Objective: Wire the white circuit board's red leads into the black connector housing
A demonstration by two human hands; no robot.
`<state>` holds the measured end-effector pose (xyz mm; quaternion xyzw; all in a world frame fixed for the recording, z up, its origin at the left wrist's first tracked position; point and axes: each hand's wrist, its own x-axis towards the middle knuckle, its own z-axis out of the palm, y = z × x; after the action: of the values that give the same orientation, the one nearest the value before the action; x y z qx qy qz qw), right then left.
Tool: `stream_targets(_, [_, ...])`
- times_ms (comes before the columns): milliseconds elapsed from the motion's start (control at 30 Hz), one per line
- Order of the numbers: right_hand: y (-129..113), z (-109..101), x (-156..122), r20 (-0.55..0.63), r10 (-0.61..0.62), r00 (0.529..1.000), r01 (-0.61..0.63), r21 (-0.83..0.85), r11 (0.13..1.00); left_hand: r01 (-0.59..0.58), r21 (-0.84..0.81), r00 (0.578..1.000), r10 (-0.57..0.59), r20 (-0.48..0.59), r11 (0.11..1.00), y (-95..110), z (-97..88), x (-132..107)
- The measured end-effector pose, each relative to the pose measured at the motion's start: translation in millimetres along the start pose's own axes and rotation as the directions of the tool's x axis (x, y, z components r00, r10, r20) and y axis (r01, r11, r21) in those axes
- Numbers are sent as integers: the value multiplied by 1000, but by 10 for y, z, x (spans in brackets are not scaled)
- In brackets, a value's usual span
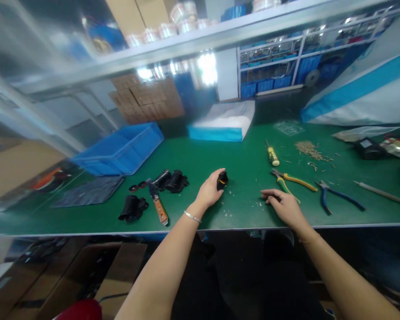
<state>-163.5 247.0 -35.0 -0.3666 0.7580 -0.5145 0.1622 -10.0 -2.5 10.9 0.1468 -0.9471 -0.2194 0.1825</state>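
Observation:
My left hand (209, 191) rests on the green bench mat (240, 155) with its fingers curled round a small black part (222, 180). My right hand (285, 204) lies on the mat a little to the right, fingers curled down on the surface; anything under them is hidden. Yellow-handled pliers (291, 179) lie just beyond my right hand. Small pale scraps are scattered on the mat between the two hands.
Left of my hands lie black parts (171, 181), another black part (132, 208), small rings and a wooden-handled knife (158, 205). Blue-handled pliers (336, 195), a yellow screwdriver (272, 154), a heap of small screws (311, 150), a blue bin (120, 149) and a white-blue box (223, 121) are further out.

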Motion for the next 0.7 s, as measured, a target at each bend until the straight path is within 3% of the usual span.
stream_targets(200, [-82, -14, -23, -21, -86, 996, 84, -69, 994, -221, 164, 973, 206, 101, 961, 140, -36, 35])
stream_targets(433, [-72, 13, -17, -54, -155, 986, 151, -69, 986, -335, 225, 935, 294, 197, 915, 340, -100, 42])
stream_targets(600, [-75, 21, -7, -76, -153, 985, 149, -53, 987, -400, 275, 889, 297, 350, 874, 369, -46, 75])
stream_targets(700, [-62, 16, 11, -90, -157, 984, 152, -60, 987, -349, 366, 909, 217, 355, 863, 180, -22, 90])
